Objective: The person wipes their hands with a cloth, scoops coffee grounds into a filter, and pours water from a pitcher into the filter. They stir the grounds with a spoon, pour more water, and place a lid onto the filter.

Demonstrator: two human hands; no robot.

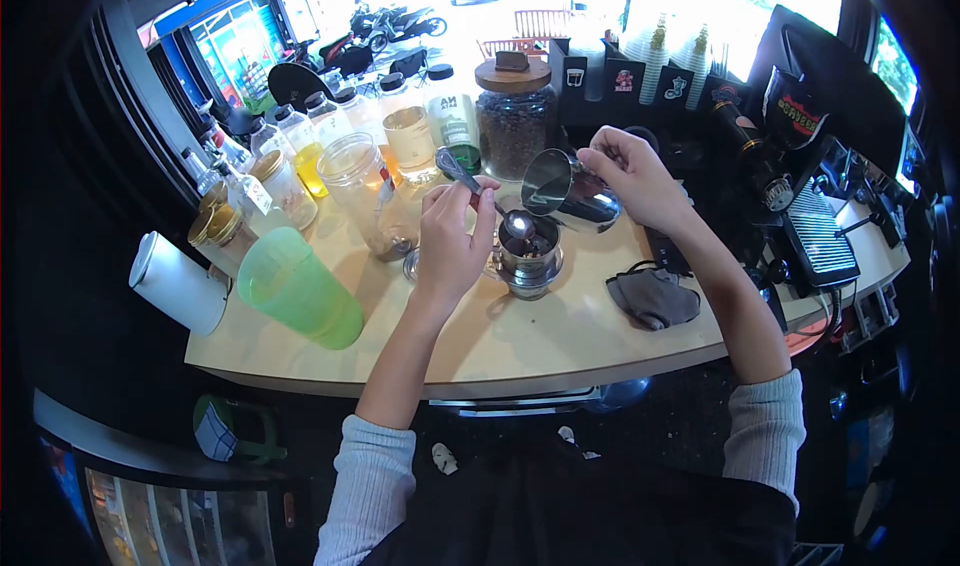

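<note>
My left hand (pixel 457 236) pinches the handle of a metal spoon (pixel 518 224), whose bowl is over a small metal cup (pixel 530 263) with dark contents. The cup stands in a metal saucer-like rim on the wooden counter. My right hand (pixel 632 174) grips a shiny metal pitcher (pixel 572 194), tilted with its mouth toward the left, just above and behind the cup. Whether anything flows from the pitcher cannot be made out. An open clear jar (pixel 365 191) is left of my left hand.
A green tumbler (pixel 300 291) and a white canister (pixel 178 284) stand at the left, with bottles behind. A jar of dark beans (pixel 515 126) is at the back. A grey cloth mask (pixel 653 297) lies right of the cup, and a coffee machine (pixel 820 231) stands farther right.
</note>
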